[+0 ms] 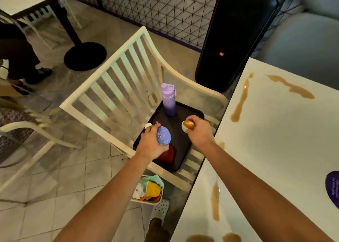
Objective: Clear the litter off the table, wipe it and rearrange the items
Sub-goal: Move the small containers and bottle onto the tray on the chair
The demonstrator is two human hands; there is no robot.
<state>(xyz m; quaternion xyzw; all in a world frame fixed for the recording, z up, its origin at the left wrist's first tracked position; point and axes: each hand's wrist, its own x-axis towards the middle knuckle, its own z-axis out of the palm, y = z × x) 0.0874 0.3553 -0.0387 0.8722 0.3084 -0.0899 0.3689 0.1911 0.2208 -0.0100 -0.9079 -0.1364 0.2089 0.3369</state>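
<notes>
Gripping items, both hands (175, 137) over tray (198, 113)

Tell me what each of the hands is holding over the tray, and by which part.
Left hand grips the blue powder container round its body. Right hand grips a gold-capped white bottle round its body, below the cap.

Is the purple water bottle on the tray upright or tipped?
Upright. The purple water bottle stands on its base at the far end of the black tray, cap on top, neither hand touching it.
</notes>
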